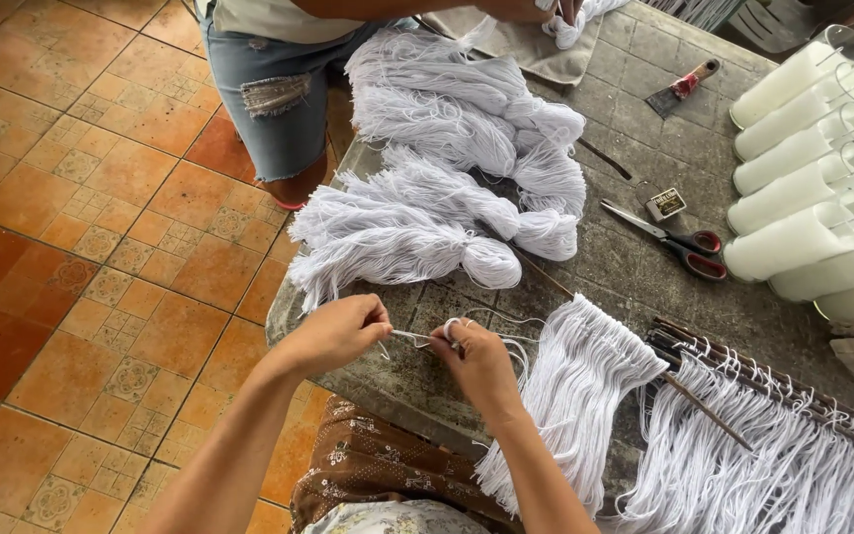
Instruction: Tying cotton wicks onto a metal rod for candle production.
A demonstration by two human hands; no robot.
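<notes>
The grip of the left hand (336, 334) was pinched shut on one end of a short white string (412, 339), and the right hand (476, 361) pinched the other end, with a loop of it round one finger; the string ran taut between them just above the near edge of the grey worktop (635, 267). How the fingertips met was hard to make out, and loose strands trailed right of the right hand. Both forearms were cut off by the bottom edge.

Just right of the hands a flat bunch of white cords (580, 396) hung over the near edge from a thin stick (709, 410). Further right a fringe on rods (793, 445) ran out of view.

Beyond the hands lay a heap of white yarn bundles (447, 188). To their right sat red-handled scissors (679, 242), a small tin (666, 204) and a scraper (684, 87). White candles in glasses (812, 188) lay stacked at the right edge, partly cut off.

At the far end stood another person in denim shorts (269, 99), visible only from the waist down, whose hand (536, 10) held white yarn, mostly out of frame.
</notes>
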